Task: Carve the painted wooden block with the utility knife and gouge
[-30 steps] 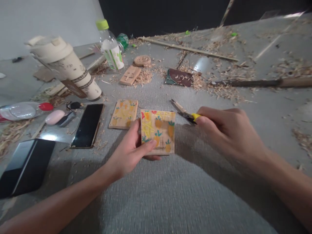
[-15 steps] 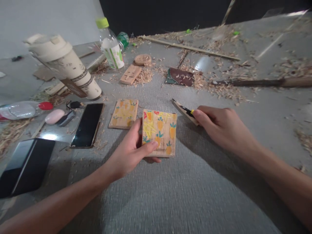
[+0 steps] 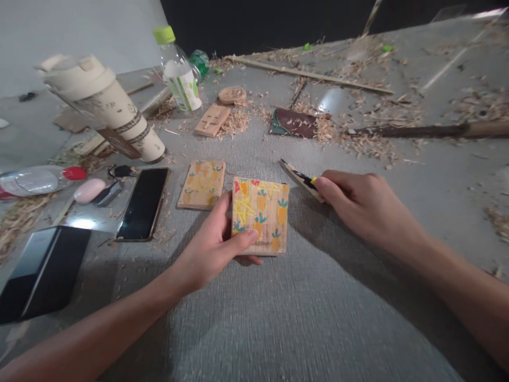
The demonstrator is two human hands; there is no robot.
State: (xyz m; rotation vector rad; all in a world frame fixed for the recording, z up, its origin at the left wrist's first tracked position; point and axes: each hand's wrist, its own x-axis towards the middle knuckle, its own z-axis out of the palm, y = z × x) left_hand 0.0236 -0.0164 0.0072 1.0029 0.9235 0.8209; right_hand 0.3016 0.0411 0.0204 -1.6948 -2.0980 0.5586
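Note:
My left hand (image 3: pixel 217 244) is closed on a square wooden block (image 3: pixel 267 212), thumb across its face and fingertips underneath. Painted orange carrots with blue-green tops, yellow star scribbles and red marks cover the block. Left of it, behind my fingers, lies a similar painted wooden piece (image 3: pixel 202 183). To the right, my right hand (image 3: pixel 358 199) is closed round a slim dark tool with a yellow part (image 3: pixel 302 176), its pointed end directed up and left. A pale strip runs along the tool's lower side; whether it belongs to the tool I cannot tell. The tool is apart from the block.
A phone (image 3: pixel 143 204), a black folded case (image 3: pixel 43 273) and a cream tumbler (image 3: pixel 107 106) are on the left. Farther back stand a green-capped bottle (image 3: pixel 178 74), a carved wooden plaque (image 3: pixel 212 120) and a brown-green pouch (image 3: pixel 294 123). A long-handled tool (image 3: pixel 429 130) lies right, among wood shavings.

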